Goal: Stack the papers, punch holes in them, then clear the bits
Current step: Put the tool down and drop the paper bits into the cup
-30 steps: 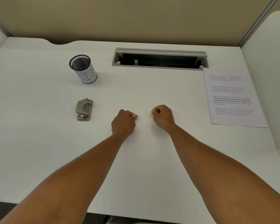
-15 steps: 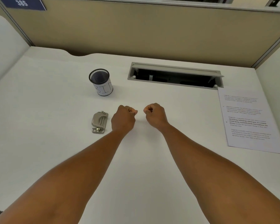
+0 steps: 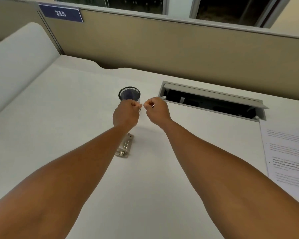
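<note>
Printed papers [image 3: 288, 157] lie flat at the right edge of the white desk [image 3: 59, 135]. A small grey hole punch [image 3: 125, 147] sits near the middle of the desk, partly covered by my left forearm. My left hand [image 3: 126, 114] is a closed fist with nothing in it, held in front of a black mesh cup [image 3: 129, 94] that serves as a bin. Just to its right, my right hand [image 3: 157, 111] is also a closed fist holding nothing. Both fists are far from the papers.
An open grey cable tray [image 3: 212, 100] is recessed in the desk behind my right hand. Beige partition walls [image 3: 179, 49] close the desk at the back, with a sign reading 385. A white curved panel [image 3: 19, 66] borders the left side.
The view has tilted upward, showing the partition and windows. Both fists have stayed closed and now appear further forward, in front of the mesh cup, with the hole punch under my left forearm.
</note>
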